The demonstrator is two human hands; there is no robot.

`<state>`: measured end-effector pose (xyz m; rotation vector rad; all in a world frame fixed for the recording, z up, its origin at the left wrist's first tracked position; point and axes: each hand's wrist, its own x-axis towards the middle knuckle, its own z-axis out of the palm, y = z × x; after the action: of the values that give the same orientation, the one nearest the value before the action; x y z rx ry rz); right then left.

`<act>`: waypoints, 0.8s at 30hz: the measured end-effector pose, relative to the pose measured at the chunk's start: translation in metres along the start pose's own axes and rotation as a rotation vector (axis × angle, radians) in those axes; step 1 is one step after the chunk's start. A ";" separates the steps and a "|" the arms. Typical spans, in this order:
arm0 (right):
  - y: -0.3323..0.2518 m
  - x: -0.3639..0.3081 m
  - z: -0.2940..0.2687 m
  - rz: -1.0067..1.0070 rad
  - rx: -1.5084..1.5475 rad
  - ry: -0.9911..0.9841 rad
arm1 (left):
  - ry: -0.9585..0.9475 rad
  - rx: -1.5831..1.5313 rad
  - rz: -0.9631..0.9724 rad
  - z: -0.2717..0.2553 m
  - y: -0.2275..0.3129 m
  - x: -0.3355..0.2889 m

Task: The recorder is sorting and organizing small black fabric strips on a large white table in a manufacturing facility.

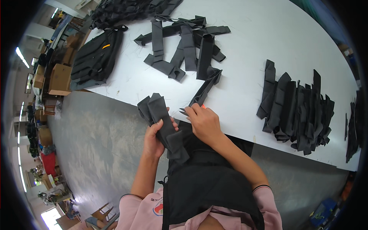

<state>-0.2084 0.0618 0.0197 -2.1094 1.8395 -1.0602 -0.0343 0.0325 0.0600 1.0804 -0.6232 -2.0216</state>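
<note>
My left hand [154, 138] is closed round a folded bundle of black fabric strips [160, 115], held just off the table's front edge with the lower end hanging by my apron. My right hand [205, 123] grips small thread snips [184, 112]; their dark pointed blades stick out toward the bundle, and a bit of orange shows by the fingers. The blades are apart from the fabric. Right behind this hand, a long black strip [207, 85] runs up to a loose heap of black strips [188, 46].
A white table [237, 92] stretches ahead. On its right lies a row of stacked black strips [295, 111], with more dark pieces [352, 130] at the far right. A black backpack [97, 57] sits at the left edge, near a big dark fabric pile [130, 11]. Cardboard boxes [60, 78] stand beyond.
</note>
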 end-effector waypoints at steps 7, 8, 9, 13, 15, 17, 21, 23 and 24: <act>0.000 0.000 0.007 0.052 0.012 -0.086 | -0.033 -0.007 0.017 -0.004 0.004 -0.002; -0.001 -0.004 0.004 0.116 0.073 -0.064 | -0.056 0.021 0.030 -0.005 0.009 0.002; 0.001 -0.010 0.002 0.122 0.065 -0.061 | -0.078 0.048 0.041 -0.005 0.012 0.006; 0.026 -0.035 -0.002 0.480 0.459 0.190 | -0.034 0.703 0.231 0.021 0.025 0.081; 0.028 -0.033 -0.008 0.864 0.804 0.027 | -0.003 1.068 0.394 0.030 0.023 0.131; 0.042 -0.036 0.007 0.843 0.777 0.088 | -0.114 1.337 0.330 0.051 0.017 0.162; 0.075 -0.026 0.036 0.793 0.609 0.277 | -0.264 0.981 -0.131 0.066 -0.019 0.179; 0.068 -0.018 0.029 0.881 0.852 0.272 | -0.228 0.706 -0.262 0.065 -0.035 0.161; 0.063 -0.019 0.026 0.875 0.855 0.273 | -0.219 0.598 -0.197 0.065 -0.042 0.146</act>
<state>-0.2443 0.0559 -0.0418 -0.6144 1.6446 -1.4887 -0.1589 -0.0536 -0.0055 1.3020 -1.3417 -2.2003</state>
